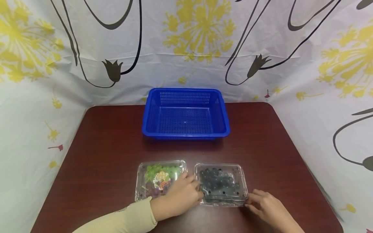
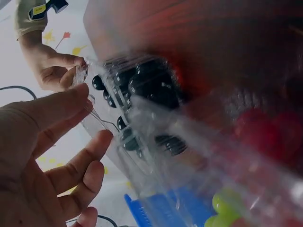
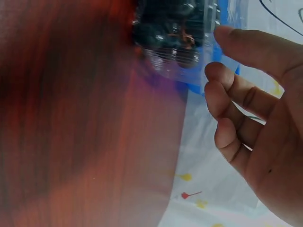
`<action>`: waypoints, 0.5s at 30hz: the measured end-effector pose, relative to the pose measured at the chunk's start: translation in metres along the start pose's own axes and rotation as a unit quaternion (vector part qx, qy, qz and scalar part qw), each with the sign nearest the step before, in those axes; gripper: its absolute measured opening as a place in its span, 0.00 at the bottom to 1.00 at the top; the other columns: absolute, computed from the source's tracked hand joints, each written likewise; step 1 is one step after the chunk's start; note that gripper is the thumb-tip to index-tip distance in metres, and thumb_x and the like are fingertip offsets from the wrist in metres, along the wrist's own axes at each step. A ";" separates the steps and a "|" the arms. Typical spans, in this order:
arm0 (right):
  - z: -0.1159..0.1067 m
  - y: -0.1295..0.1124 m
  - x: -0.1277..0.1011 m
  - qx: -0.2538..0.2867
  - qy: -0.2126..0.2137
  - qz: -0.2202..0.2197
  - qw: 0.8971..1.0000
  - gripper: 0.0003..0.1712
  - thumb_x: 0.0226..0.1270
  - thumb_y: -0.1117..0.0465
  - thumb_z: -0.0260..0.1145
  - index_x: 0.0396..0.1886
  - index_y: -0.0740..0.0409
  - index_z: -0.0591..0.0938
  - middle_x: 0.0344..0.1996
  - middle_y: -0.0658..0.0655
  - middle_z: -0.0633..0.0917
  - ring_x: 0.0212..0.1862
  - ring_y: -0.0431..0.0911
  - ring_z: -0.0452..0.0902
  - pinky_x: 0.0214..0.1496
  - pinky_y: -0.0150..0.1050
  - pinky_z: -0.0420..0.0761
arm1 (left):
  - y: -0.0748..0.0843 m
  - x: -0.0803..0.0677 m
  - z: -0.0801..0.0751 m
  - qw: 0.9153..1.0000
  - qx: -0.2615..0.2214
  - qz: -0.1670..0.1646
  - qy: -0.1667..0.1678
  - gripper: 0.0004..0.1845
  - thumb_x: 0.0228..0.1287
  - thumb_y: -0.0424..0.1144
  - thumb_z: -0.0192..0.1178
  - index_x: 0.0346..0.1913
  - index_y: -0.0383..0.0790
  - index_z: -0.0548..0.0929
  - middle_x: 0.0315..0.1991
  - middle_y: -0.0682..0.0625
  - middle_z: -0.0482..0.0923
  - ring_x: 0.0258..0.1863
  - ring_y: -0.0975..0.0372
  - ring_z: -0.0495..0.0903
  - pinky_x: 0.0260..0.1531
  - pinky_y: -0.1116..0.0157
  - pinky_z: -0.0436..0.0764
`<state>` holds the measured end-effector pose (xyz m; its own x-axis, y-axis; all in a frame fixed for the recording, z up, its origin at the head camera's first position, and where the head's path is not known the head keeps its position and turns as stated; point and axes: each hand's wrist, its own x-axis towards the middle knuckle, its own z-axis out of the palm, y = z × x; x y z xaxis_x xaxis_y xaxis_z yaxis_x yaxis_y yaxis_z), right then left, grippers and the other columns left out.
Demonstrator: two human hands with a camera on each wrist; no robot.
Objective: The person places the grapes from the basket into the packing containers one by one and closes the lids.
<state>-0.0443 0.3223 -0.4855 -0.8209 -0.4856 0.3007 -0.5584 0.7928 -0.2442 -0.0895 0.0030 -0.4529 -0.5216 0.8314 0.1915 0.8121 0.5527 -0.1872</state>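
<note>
left hand (image 1: 182,194): fingers at the near-left corner of the dark-berry clamshell (image 1: 221,184), touching its edge; fingers fairly straight, not wrapped round it
right hand (image 1: 269,207): fingertips at the near-right corner of the same box; whether they pinch the rim or only touch it, cannot tell; fingers loosely bent in the right wrist view
dark-berry clamshell: clear plastic, lid closed, flat on the worktop (image 1: 99,161), near edge, right of centre; long axis runs left-right; packed with dark round fruit
second clamshell (image 1: 160,179): clear, closed, just left of the first, narrow gap between; left forearm lies over its near corner; green fruit at the far end, reddish at the near end, sticker on the lid
basket (image 1: 185,94): blue, perforated, rectangular, at the back centre of the worktop, long side left-right, well apart from both boxes
count: 2 clamshells, 1 basket, 2 hands
backdrop (image 1: 198,35): white cloth, yellow flowers, black stems
</note>
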 end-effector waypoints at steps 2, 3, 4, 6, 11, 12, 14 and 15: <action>0.001 -0.001 -0.002 -0.006 -0.008 0.009 1.000 0.18 0.40 0.63 0.78 0.27 0.40 0.79 0.25 0.32 0.71 0.26 0.24 0.65 0.25 0.29 0.69 | 0.003 -0.002 0.005 1.000 0.014 0.001 0.018 0.04 0.56 0.55 0.64 0.27 0.66 0.85 0.34 0.62 0.84 0.33 0.67 0.76 0.43 0.64 0.69; 0.001 -0.002 -0.002 -0.009 -0.012 0.014 1.000 0.18 0.40 0.63 0.78 0.28 0.40 0.79 0.26 0.33 0.71 0.26 0.24 0.65 0.24 0.30 0.70 | 0.005 -0.002 0.007 1.000 0.023 0.001 0.020 0.03 0.56 0.54 0.64 0.27 0.66 0.85 0.33 0.62 0.83 0.32 0.67 0.76 0.43 0.64 0.68; 0.001 -0.003 -0.003 -0.014 -0.013 0.019 1.000 0.18 0.40 0.63 0.78 0.28 0.41 0.80 0.25 0.33 0.71 0.26 0.24 0.65 0.24 0.30 0.70 | 0.006 -0.003 0.009 0.999 0.032 0.001 0.026 0.03 0.55 0.53 0.64 0.26 0.66 0.85 0.31 0.62 0.82 0.30 0.67 0.75 0.42 0.64 0.67; 0.002 -0.005 -0.003 -0.036 -0.001 0.015 0.999 0.19 0.37 0.63 0.79 0.29 0.42 0.80 0.25 0.34 0.71 0.25 0.26 0.65 0.24 0.31 0.70 | 0.008 -0.005 0.013 0.998 0.044 0.003 0.037 0.02 0.54 0.51 0.65 0.26 0.66 0.84 0.29 0.62 0.81 0.29 0.67 0.74 0.43 0.63 0.67; 0.005 -0.009 -0.003 -0.125 0.016 0.003 0.992 0.23 0.31 0.57 0.82 0.30 0.44 0.80 0.26 0.42 0.78 0.27 0.37 0.75 0.33 0.41 0.79 | 0.011 -0.008 0.021 0.995 0.070 0.005 0.074 0.03 0.54 0.50 0.62 0.26 0.65 0.84 0.26 0.62 0.78 0.30 0.67 0.76 0.48 0.60 0.71; 0.006 -0.009 -0.003 -0.140 0.016 -0.002 0.990 0.23 0.30 0.55 0.82 0.30 0.44 0.80 0.26 0.43 0.78 0.28 0.39 0.76 0.35 0.42 0.79 | 0.012 -0.008 0.022 0.994 0.072 0.005 0.079 0.03 0.55 0.50 0.62 0.26 0.65 0.84 0.27 0.62 0.78 0.31 0.66 0.76 0.50 0.59 0.71; 0.007 -0.008 -0.002 -0.154 0.023 -0.022 0.988 0.24 0.30 0.53 0.80 0.30 0.46 0.78 0.25 0.44 0.77 0.28 0.42 0.75 0.35 0.43 0.78 | 0.013 -0.008 0.023 0.994 0.071 0.009 0.086 0.04 0.54 0.49 0.63 0.25 0.64 0.83 0.26 0.62 0.78 0.31 0.66 0.77 0.51 0.59 0.72; 0.009 -0.007 -0.002 -0.158 0.030 -0.035 0.986 0.22 0.32 0.52 0.78 0.30 0.46 0.77 0.24 0.45 0.77 0.27 0.42 0.74 0.34 0.42 0.77 | 0.013 -0.008 0.023 0.994 0.074 0.013 0.086 0.04 0.54 0.49 0.63 0.25 0.64 0.83 0.26 0.62 0.78 0.30 0.66 0.77 0.52 0.59 0.72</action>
<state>-0.0396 0.3142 -0.4925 -0.7681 -0.5277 0.3628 -0.5402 0.8382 0.0754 -0.0807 0.0047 -0.4788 -0.4387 0.8303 0.3438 0.7710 0.5443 -0.3306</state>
